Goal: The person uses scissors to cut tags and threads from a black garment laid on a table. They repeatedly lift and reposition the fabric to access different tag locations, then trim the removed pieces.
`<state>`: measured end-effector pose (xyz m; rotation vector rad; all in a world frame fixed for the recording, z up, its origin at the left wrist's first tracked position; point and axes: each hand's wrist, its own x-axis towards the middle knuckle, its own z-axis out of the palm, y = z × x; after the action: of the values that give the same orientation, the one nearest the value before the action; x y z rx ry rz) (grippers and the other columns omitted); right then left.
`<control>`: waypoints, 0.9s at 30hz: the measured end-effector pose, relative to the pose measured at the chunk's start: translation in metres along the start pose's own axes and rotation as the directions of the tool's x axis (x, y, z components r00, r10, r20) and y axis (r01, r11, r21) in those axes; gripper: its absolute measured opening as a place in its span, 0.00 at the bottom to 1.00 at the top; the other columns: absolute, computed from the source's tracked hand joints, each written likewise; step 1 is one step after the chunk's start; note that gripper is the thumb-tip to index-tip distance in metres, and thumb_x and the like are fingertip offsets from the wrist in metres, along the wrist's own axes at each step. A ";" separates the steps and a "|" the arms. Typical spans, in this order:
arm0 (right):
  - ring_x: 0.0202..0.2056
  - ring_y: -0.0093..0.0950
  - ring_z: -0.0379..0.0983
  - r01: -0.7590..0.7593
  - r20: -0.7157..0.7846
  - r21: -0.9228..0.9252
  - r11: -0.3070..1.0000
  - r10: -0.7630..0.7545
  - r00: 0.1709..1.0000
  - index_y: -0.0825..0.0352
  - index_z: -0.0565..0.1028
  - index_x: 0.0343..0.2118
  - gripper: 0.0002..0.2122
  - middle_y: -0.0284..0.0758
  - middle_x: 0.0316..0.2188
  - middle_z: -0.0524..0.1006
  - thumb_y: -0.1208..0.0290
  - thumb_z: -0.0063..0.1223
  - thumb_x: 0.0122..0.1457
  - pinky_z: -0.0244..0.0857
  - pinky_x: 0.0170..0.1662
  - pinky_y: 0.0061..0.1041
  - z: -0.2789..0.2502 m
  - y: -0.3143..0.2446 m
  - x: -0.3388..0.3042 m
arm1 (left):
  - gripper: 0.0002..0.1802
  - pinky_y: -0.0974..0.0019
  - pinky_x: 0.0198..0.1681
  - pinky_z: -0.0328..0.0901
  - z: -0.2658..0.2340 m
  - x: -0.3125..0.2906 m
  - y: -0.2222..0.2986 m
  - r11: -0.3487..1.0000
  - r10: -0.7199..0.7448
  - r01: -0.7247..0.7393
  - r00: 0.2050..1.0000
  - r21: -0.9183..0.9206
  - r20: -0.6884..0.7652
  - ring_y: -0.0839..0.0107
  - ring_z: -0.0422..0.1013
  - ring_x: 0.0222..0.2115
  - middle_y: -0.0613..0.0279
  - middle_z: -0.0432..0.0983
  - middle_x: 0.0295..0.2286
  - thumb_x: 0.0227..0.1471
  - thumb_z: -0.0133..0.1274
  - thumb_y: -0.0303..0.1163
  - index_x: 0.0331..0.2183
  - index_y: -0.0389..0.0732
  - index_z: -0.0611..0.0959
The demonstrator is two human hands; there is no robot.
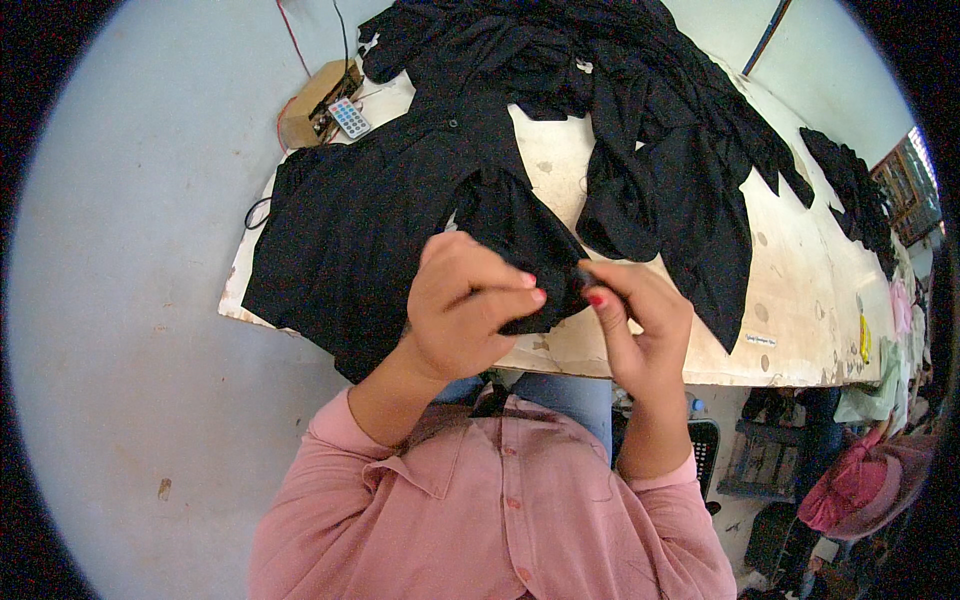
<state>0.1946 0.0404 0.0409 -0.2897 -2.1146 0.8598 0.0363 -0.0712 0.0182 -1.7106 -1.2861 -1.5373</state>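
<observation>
A black garment (pixel 340 230) with a button near its far edge lies spread over the near left of the table and hangs past the front edge. My right hand (pixel 645 320) pinches a dark end of its cloth between thumb and forefinger. Left of it, my left hand (pixel 460 305) is closed over the garment, thumb and forefinger tips drawn close together. What it holds, if anything, I cannot make out. A small pale patch shows just behind its knuckles. Between the hands the cloth is lifted a little.
A heap of black garments (pixel 640 60) covers the far side of the pale, worn table (pixel 800 300). A remote control (pixel 349 118) leans by a brown box (pixel 318 105) with wires at the far left. More black cloth (pixel 850 190) lies at right. A person in pink (pixel 850 490) is at the lower right.
</observation>
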 end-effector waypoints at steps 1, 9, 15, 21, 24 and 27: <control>0.26 0.28 0.74 -0.034 -0.020 0.000 0.999 0.034 0.999 0.68 0.78 0.36 0.08 0.38 0.25 0.77 0.74 0.57 0.52 0.65 0.29 0.25 -0.002 0.004 0.002 | 0.13 0.69 0.36 0.62 0.002 0.001 0.000 0.991 -0.102 0.101 0.995 -0.093 -0.005 0.69 0.70 0.24 0.66 0.75 0.28 0.30 0.61 0.21 0.26 0.43 0.80; 0.35 0.17 0.69 -0.199 0.150 0.523 0.829 0.140 0.979 0.70 0.72 0.46 0.16 0.32 0.37 0.75 0.74 0.58 0.54 0.61 0.39 0.14 0.019 0.019 0.003 | 0.11 0.76 0.33 0.65 -0.005 0.013 0.007 0.110 -0.768 0.829 0.421 -0.548 0.483 0.80 0.70 0.28 0.68 0.73 0.28 0.45 0.62 0.27 0.31 0.39 0.77; 0.33 0.17 0.70 -0.328 0.133 0.486 0.810 0.302 0.944 0.69 0.76 0.35 0.06 0.30 0.32 0.76 0.76 0.57 0.54 0.63 0.37 0.17 0.019 0.023 0.002 | 0.12 0.74 0.37 0.68 -0.005 0.014 0.007 -0.225 -0.764 0.738 0.271 -0.636 0.585 0.79 0.72 0.32 0.66 0.76 0.30 0.48 0.60 0.28 0.36 0.37 0.77; 0.32 0.24 0.68 -0.128 -0.094 0.236 0.963 0.154 0.984 0.68 0.75 0.39 0.11 0.33 0.30 0.72 0.75 0.57 0.52 0.61 0.38 0.20 0.018 0.019 0.010 | 0.10 0.75 0.33 0.69 -0.008 0.010 0.002 0.124 -0.705 0.860 0.428 -0.495 0.566 0.81 0.72 0.30 0.66 0.77 0.30 0.49 0.58 0.26 0.36 0.36 0.79; 0.33 0.31 0.69 0.020 -0.146 0.050 0.999 -0.012 0.989 0.68 0.75 0.42 0.16 0.38 0.32 0.71 0.73 0.61 0.48 0.62 0.38 0.22 0.015 0.000 0.016 | 0.08 0.78 0.31 0.68 -0.007 0.007 0.000 0.206 -0.675 0.860 0.470 -0.466 0.569 0.83 0.71 0.28 0.68 0.76 0.27 0.49 0.58 0.25 0.34 0.36 0.80; 0.32 0.24 0.68 0.120 -0.027 -0.049 0.992 -0.122 0.992 0.71 0.75 0.41 0.17 0.36 0.32 0.72 0.72 0.61 0.47 0.62 0.37 0.18 0.009 -0.002 0.018 | 0.07 0.79 0.30 0.66 -0.004 0.006 0.003 0.328 -0.658 0.848 0.521 -0.416 0.543 0.85 0.70 0.28 0.70 0.76 0.26 0.48 0.60 0.25 0.31 0.36 0.80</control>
<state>0.1758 0.0435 0.0491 -0.1954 -2.1040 0.7311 0.0360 -0.0739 0.0258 -1.8292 -2.1144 -2.6370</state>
